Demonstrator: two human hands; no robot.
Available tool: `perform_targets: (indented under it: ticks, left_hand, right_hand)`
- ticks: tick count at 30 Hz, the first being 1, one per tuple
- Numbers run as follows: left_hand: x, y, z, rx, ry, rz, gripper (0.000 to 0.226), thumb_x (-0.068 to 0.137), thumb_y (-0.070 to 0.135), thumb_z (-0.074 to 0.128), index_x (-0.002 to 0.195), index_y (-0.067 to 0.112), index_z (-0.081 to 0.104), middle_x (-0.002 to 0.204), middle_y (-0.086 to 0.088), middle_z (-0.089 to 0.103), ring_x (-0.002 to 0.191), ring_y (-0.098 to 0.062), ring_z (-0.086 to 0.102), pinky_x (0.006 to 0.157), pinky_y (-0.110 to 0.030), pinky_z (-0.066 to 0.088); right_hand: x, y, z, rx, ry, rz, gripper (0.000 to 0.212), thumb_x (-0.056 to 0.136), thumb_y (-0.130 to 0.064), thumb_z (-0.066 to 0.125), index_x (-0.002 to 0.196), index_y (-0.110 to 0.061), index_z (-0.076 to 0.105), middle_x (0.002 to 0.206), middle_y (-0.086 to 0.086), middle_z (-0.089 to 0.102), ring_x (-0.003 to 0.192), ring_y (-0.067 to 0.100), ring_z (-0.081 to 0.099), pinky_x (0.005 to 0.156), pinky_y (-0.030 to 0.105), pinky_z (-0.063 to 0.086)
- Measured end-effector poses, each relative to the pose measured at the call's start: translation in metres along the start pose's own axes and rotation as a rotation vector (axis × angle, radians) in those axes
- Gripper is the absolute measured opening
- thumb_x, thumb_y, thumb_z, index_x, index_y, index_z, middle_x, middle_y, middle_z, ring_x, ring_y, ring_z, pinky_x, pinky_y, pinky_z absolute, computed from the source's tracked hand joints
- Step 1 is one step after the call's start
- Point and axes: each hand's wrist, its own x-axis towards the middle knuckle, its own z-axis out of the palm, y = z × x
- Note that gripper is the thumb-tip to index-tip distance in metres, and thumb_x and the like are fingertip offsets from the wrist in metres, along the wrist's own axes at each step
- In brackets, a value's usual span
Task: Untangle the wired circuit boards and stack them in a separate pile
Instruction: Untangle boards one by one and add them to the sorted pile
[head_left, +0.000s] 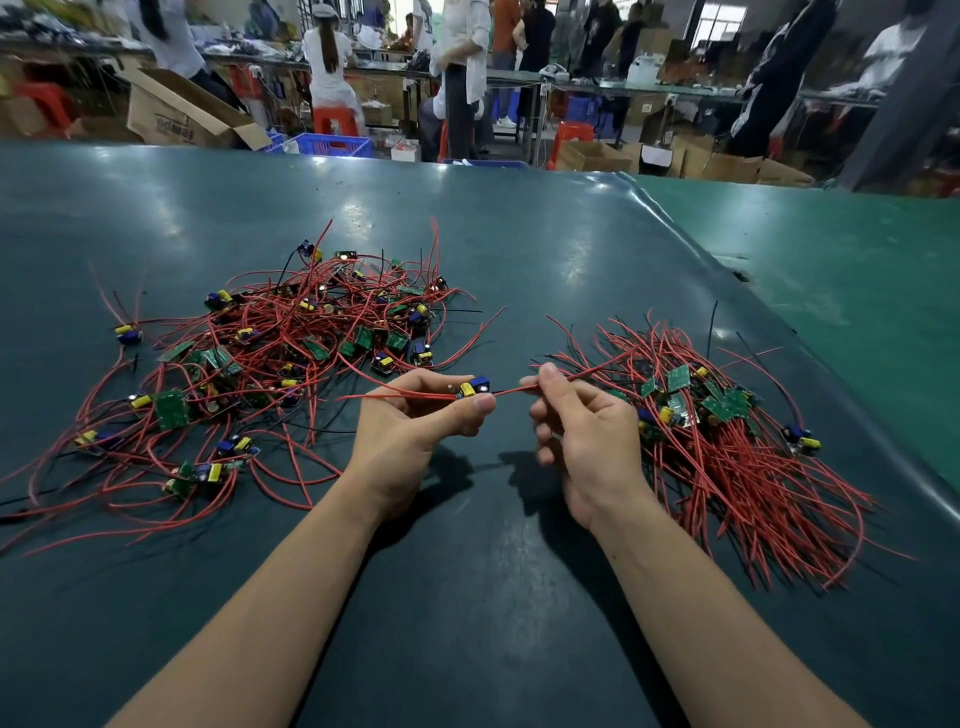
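A tangled heap of small green circuit boards with red and black wires (291, 353) sprawls over the left half of the table. On the right lies a second pile (727, 441) with its boards bunched together and its wires running roughly one way. Between the two, my left hand (415, 421) pinches one small circuit board (474, 388) with yellow and blue parts above the table. My right hand (582, 426) pinches that board's red wire (511, 391) between thumb and forefinger, just right of the board. More of its red wires trail left toward the tangle.
The dark green table mat (483, 597) ends in a raised lip (727, 270) at the right, with a lighter green surface beyond it. Behind the table's far edge are people, cardboard boxes (176, 111), red stools and a blue crate (332, 144).
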Motion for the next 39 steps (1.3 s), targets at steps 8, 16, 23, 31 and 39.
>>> perform_targets:
  ticks: [8,16,23,31,39]
  left_hand:
    - [0.001,0.002,-0.004,-0.037,0.025,-0.002,0.016,0.062,0.009,0.084,0.073,0.018,0.076,0.072,-0.006,0.07,0.063,-0.018,0.063,0.064,-0.025,0.053]
    - [-0.001,0.003,0.0,-0.032,0.117,0.073,0.012,0.066,0.012,0.082,0.073,0.019,0.076,0.069,-0.002,0.07,0.062,-0.016,0.064,0.064,-0.025,0.053]
    - [0.006,0.023,-0.012,-0.045,0.343,0.318,0.026,0.082,-0.01,0.067,0.076,0.01,0.051,0.094,-0.008,0.067,0.084,-0.015,0.066,0.084,-0.029,0.054]
    - [-0.006,0.025,0.001,0.213,0.244,0.397,0.016,0.086,-0.006,0.065,0.092,0.002,0.052,0.075,-0.013,0.06,0.051,-0.006,0.052,0.05,-0.016,0.045]
    - [-0.001,0.023,-0.003,-0.103,0.06,0.103,0.02,0.074,0.006,0.076,0.093,0.012,0.073,0.069,0.001,0.064,0.053,-0.009,0.048,0.056,-0.024,0.039]
  right_hand:
    - [0.01,-0.005,-0.01,0.179,0.256,-0.122,0.033,0.099,-0.018,0.057,0.07,-0.01,0.071,0.051,-0.005,0.052,0.039,0.004,0.039,0.034,0.017,0.03]
    - [0.008,-0.006,-0.006,0.262,0.297,-0.183,0.035,0.1,-0.021,0.054,0.071,-0.009,0.069,0.051,-0.003,0.049,0.038,0.008,0.038,0.035,0.017,0.028]
    - [0.008,-0.012,-0.012,0.287,0.326,-0.151,0.041,0.102,-0.023,0.048,0.065,-0.009,0.062,0.047,-0.004,0.048,0.033,0.007,0.035,0.033,0.015,0.024]
    - [0.0,0.001,-0.002,-0.032,0.17,-0.356,0.03,0.102,-0.029,0.05,0.082,-0.018,0.069,0.058,-0.01,0.052,0.042,0.007,0.041,0.037,0.019,0.032]
    - [-0.002,0.002,0.0,-0.036,-0.08,-0.084,0.031,0.092,-0.041,0.06,0.079,-0.017,0.075,0.059,-0.006,0.055,0.043,0.007,0.043,0.036,0.016,0.029]
